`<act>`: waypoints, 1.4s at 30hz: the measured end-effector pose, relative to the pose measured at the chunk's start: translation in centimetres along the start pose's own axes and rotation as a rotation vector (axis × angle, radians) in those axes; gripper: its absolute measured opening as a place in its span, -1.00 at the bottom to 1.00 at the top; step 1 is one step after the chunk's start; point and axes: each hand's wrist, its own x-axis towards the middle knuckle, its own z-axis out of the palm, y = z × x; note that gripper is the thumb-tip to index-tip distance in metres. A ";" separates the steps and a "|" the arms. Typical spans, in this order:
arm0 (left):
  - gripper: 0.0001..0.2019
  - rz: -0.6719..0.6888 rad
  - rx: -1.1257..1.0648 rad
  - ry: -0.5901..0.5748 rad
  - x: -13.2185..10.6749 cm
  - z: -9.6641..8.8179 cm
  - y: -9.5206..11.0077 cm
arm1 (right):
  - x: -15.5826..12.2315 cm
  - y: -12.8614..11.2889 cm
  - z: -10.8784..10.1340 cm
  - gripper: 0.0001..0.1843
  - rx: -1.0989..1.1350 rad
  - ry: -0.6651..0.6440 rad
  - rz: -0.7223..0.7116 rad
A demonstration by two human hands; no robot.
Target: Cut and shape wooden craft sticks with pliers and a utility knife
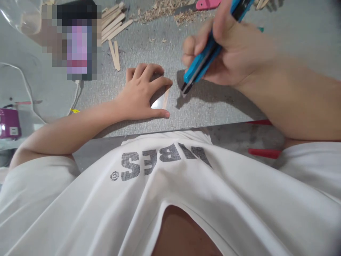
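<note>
My left hand (141, 87) rests on the grey table with its thumb and index finger spread to either end of a short wooden craft stick (166, 99), pinning it down. A bright white patch (157, 103) shows beside the stick, under the arch of the hand; what it is I cannot make out. In my right hand (226, 49) is a blue and black utility knife (202, 60), gripped and slanting down to the left. Its tip hovers close above the table, a little right of the stick and apart from it.
Loose craft sticks (114, 25) lie at the back left, two more (115, 55) nearer. Wood shavings (160, 10) are scattered by a pink-handled blade (207, 4). A blurred-out device (77, 46) with a white cable (77, 90) stands left; a purple object (10, 122) sits farther left.
</note>
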 end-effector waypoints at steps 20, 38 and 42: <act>-0.12 -0.081 0.045 -0.049 0.3 -0.6 1.4 | 2.5 -2.1 8.1 -0.44 0.511 0.505 0.292; -0.14 -0.063 0.038 -0.073 0.7 -0.9 1.0 | 4.1 2.2 7.2 -0.04 0.237 0.447 0.163; -0.14 -0.036 0.011 -0.038 0.8 -0.6 0.5 | 3.9 2.3 7.2 -0.02 0.272 0.435 0.136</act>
